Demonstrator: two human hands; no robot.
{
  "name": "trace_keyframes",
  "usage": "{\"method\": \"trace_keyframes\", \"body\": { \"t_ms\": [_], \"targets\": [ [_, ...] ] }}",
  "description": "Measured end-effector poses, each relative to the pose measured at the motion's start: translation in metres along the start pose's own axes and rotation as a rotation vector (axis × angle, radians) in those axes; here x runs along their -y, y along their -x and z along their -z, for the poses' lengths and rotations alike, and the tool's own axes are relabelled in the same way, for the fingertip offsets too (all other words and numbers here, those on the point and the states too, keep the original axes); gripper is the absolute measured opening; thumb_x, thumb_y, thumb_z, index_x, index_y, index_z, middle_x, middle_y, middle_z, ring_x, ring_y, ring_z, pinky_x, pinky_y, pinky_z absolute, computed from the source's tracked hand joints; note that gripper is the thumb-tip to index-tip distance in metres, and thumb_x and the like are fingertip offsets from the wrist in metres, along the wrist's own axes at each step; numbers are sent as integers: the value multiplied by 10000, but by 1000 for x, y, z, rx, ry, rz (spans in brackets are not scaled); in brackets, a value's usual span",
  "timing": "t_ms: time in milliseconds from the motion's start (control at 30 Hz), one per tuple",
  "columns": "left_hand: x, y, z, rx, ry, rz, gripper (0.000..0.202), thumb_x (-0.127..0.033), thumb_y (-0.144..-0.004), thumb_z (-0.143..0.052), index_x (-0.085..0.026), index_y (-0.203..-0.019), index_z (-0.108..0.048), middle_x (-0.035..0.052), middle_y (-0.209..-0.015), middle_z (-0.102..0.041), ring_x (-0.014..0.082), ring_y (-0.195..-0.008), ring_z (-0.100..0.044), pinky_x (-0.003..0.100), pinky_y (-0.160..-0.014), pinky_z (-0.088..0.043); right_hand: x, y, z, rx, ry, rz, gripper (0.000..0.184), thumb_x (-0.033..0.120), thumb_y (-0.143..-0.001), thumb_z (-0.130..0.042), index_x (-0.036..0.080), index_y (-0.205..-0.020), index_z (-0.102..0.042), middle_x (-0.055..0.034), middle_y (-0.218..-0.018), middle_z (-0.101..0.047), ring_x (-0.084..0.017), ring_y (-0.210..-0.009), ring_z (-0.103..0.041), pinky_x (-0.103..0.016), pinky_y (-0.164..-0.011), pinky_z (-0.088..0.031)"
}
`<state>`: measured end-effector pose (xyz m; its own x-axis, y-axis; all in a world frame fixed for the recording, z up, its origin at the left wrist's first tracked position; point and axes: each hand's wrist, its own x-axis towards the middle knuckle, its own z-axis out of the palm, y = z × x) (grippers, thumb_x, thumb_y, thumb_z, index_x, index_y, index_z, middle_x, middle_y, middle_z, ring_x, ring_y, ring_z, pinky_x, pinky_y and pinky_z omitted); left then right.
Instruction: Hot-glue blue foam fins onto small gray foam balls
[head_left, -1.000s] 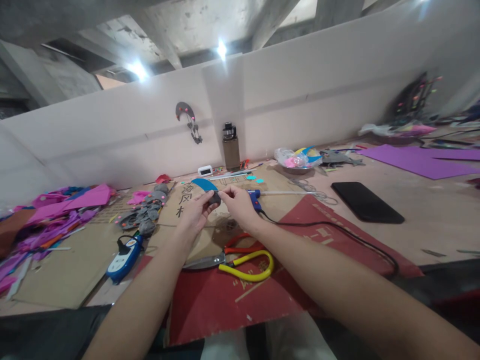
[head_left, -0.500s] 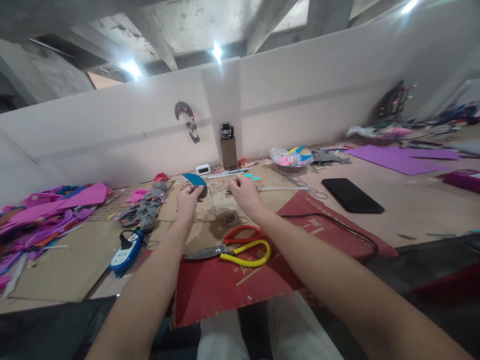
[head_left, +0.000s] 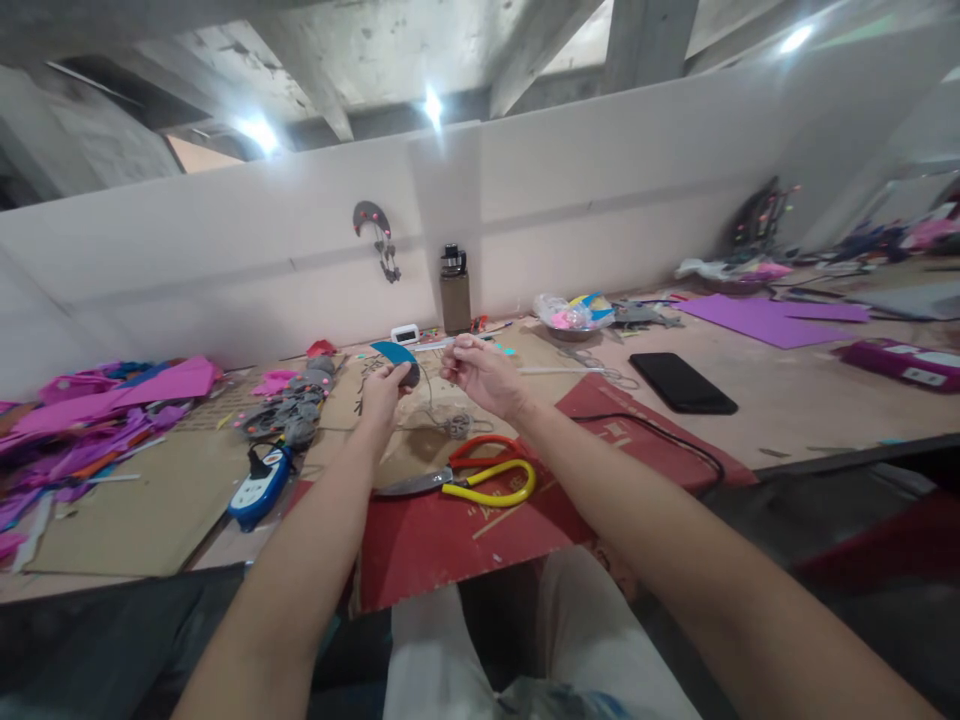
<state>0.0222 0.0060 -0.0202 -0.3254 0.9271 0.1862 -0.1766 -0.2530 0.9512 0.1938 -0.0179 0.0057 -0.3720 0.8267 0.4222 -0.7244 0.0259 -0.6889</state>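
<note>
Between the fingers and thumb of my left hand [head_left: 385,396] is a crescent-shaped piece [head_left: 396,353], blue on top and dark grey at its lower end. A thin grey cord [head_left: 429,390] hangs beside it and runs down toward a small tangle of grey cord [head_left: 456,427]. To the right, level with the crescent, my right hand [head_left: 484,372] is closed in a pinch; whatever its fingertips hold is too small to make out. Below both hands, large scissors [head_left: 491,485] with red and yellow handles lie spread on red cardboard [head_left: 427,570].
A blue-and-white power strip [head_left: 259,490] and grey felt pieces with pins [head_left: 289,405] lie left, beside pink and purple scraps [head_left: 97,420]. Behind the hands stands a dark bottle [head_left: 455,295]. On the right are a black phone [head_left: 681,382], a bowl [head_left: 574,325] and a purple sheet [head_left: 772,318].
My right hand has risen slightly and turned, showing more of its fingers. My left hand keeps the crescent, moved slightly right. The view has shifted a little.
</note>
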Motion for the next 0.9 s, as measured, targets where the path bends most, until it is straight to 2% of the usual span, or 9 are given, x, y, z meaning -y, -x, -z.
{"method": "trace_keyframes", "body": {
  "t_ms": [167, 267, 400, 500, 633, 733, 900],
  "targets": [
    [-2, 1, -2, 5, 17, 10, 156, -238, -610, -718, -143, -644, -599, 16, -674, -598, 99, -614, -534, 196, -485, -351, 2, 3, -1, 59, 3, -56, 295, 212, -696, -676, 212, -708, -381, 59, -673, -414, -79, -640, -444, -240, -665, -429],
    [-2, 2, -3, 4, 24, 19, 162, -236, -605, -725, -151, -634, -591, 11, -667, -594, 102, -621, -535, 195, -487, -350, -1, 2, -2, 52, 38, -43, 340, 319, -709, -698, 214, -694, -376, 67, -638, -365, -76, -606, -415, -242, -646, -431],
    [-2, 1, -3, 14, 50, 19, 156, -219, -598, -725, -155, -644, -591, 7, -662, -595, 101, -619, -536, 190, -480, -352, -7, 2, -4, 3, 116, -44, 465, 532, -673, -709, 218, -687, -366, 89, -589, -302, -65, -536, -350, -237, -610, -431],
    [-3, 0, -3, 2, 54, 29, 152, -208, -602, -718, -149, -646, -586, 9, -668, -598, 98, -611, -539, 188, -464, -346, -10, 2, -2, -61, 162, -65, 536, 598, -625, -718, 222, -690, -343, 102, -565, -288, -60, -512, -335, -230, -594, -430],
    [-5, 1, -3, -16, 44, 41, 145, -194, -603, -713, -142, -635, -581, 11, -650, -591, 93, -589, -530, 184, -452, -344, -14, -2, 6, -94, 198, -109, 541, 654, -647, -665, 222, -697, -342, 100, -566, -319, -65, -509, -352, -233, -579, -427],
    [-6, 2, -2, -6, 34, 39, 156, -207, -604, -722, -143, -639, -584, 13, -654, -596, 92, -594, -531, 178, -455, -345, -15, -4, 11, -81, 185, -124, 488, 624, -686, -647, 217, -714, -379, 85, -608, -377, -68, -541, -392, -233, -590, -425],
    [-6, 2, 0, 32, 26, 20, 172, -243, -615, -731, -147, -647, -593, 14, -667, -603, 86, -590, -524, 175, -458, -338, -10, -3, 12, -23, 162, -83, 336, 402, -684, -718, 196, -728, -457, 60, -679, -455, -67, -602, -437, -220, -603, -421]
  ]
}}
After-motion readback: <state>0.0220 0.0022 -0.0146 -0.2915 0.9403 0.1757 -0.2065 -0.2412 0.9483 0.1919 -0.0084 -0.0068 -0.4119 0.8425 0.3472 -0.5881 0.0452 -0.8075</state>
